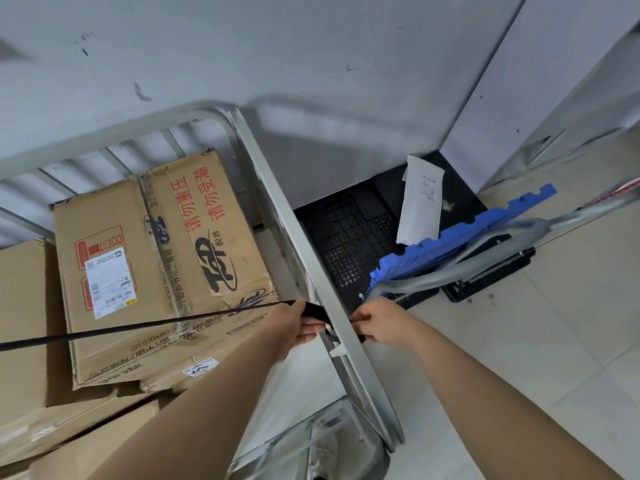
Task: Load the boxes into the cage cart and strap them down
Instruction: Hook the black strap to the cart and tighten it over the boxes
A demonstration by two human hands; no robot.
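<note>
Strap (104, 332) held across loaded boxes (138, 254).
Left hand (298, 323) and right hand (377, 322) fingers curl round strap, cart post (287, 230) between them.

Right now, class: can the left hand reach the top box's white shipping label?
Probably yes: the label lies uncovered, inside the cart frame with the left hand, though that hand would have to release the strap.

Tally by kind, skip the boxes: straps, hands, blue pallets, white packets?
strap: 1
hands: 2, left hand and right hand, both gripping it
blue pallet: 1
white packet: 1
Total: 5
</note>
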